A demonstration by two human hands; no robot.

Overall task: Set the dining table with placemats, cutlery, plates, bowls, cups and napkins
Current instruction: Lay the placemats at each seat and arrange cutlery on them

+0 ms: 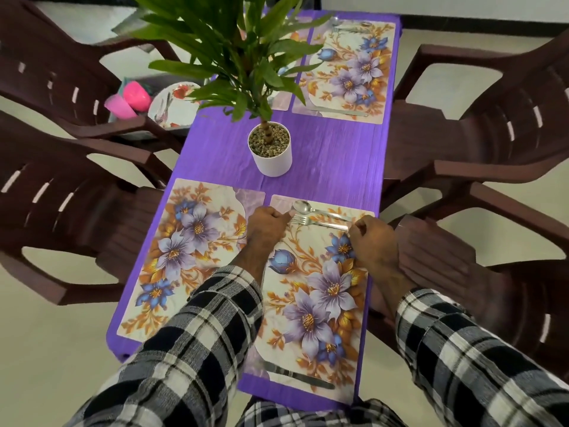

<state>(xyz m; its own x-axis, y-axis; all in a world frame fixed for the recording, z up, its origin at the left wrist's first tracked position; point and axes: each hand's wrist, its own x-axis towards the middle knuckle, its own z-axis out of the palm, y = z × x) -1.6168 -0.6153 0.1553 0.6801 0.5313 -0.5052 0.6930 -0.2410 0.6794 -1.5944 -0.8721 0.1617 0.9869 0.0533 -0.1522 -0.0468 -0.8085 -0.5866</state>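
At the upper left of the frame, pink cups (pixel 127 100) and a floral plate (pixel 174 104) wait on a side surface beside the worktop (pixel 332 161), probably staged there until the cutlery is down. The bare lower-left placemat (pixel 187 254) lies flat, apparently awaiting its set. The white pot (pixel 271 154) at centre holds gravel and a leafy plant. The left hand (pixel 266 224) is curled at the fork (pixel 317 222) tines, seemingly pinching or nudging them, though the contact is hidden. The spoon (pixel 320 209) lies just beyond, parallel. The right hand (pixel 374 238) pinches the fork handle, likely squaring it on the lower-right placemat (pixel 311 303), whose near edge carries a knife (pixel 297 377). The upper-right placemat (pixel 345 72) looks similarly laid.
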